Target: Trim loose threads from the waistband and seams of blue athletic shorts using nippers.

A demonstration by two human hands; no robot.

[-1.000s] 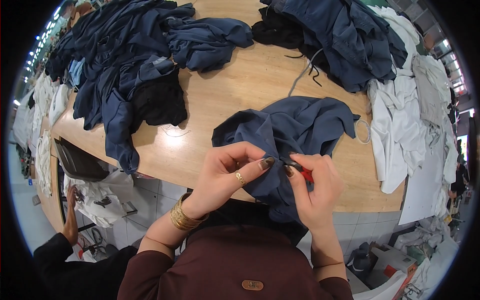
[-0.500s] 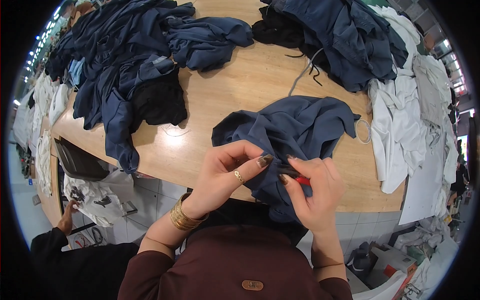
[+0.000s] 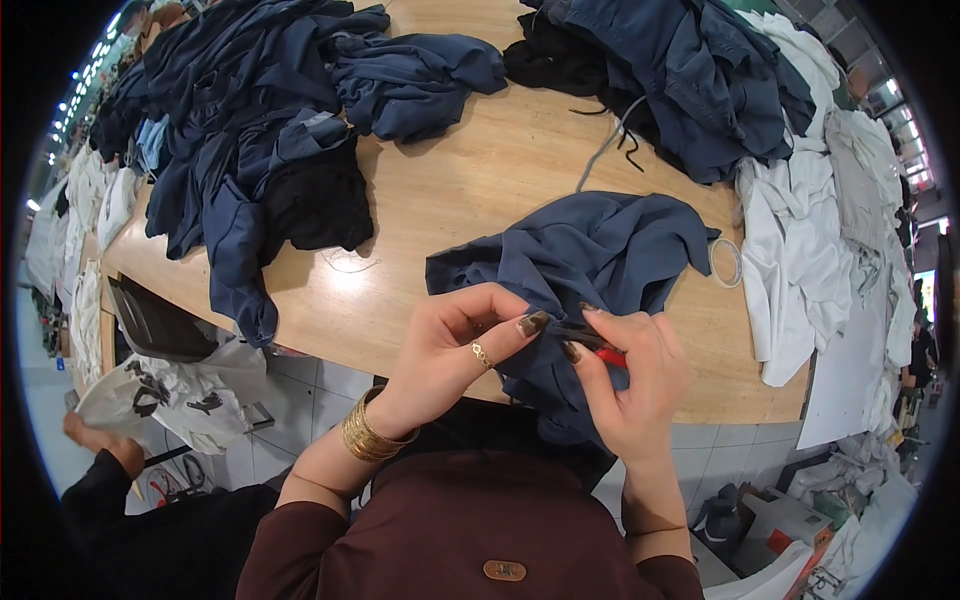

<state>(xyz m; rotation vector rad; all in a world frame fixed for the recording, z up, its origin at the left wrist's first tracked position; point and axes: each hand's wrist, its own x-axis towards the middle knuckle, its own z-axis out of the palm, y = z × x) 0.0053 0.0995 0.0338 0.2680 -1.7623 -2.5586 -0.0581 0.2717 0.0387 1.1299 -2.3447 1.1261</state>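
A dark blue garment (image 3: 590, 245) lies crumpled on the table before me, its near part hanging over the front edge. My left hand (image 3: 440, 345) is closed, pinching a bit of its fabric between thumb and fingers. In my right hand (image 3: 640, 375) are small thread snips (image 3: 611, 356) with dark blades and a red part showing below the fingers. The blades point left at the pinched fabric, close to my left thumb. Whether they touch the cloth is hard to see.
Dark blue garments (image 3: 240, 90) are heaped at the far left beside a black cloth (image 3: 322, 195). Another blue heap (image 3: 690, 80) lies far right, near white cloth (image 3: 800, 260). A pale ring (image 3: 725, 262) rests on the wooden table (image 3: 450, 165). At lower left, a co-worker's hand (image 3: 105, 440) is by white fabric.
The snips and my right hand have shifted slightly, showing more of the blades. My left hand stays nearly in place. The co-worker's hand has moved left and down, drawing out the white fabric.
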